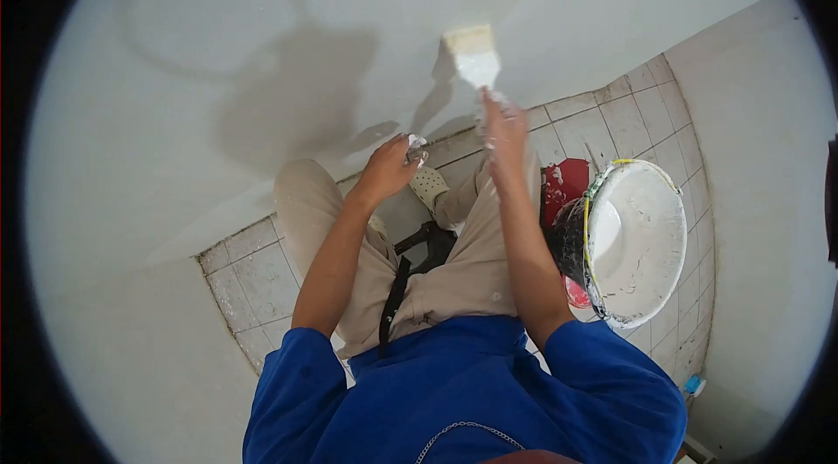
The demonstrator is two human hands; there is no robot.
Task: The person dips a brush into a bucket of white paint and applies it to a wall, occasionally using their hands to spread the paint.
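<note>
Tiled room, pale walls (175, 115).

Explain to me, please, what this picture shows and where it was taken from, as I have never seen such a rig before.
There is no machine here: the hands are a person's own, bare, and the single picture comes from a camera worn on the head, looking down past the blue shirt. The dark round edge belongs to the view.

The right hand, slightly blurred, grips the handle of what looks like a wide, flat brush at the pale wall. The left hand has white stuff around its fingers; whether it holds anything, I cannot tell.

On the tiled floor, to the person's right, is a bucket, coated white inside, with something red beside it.
</note>
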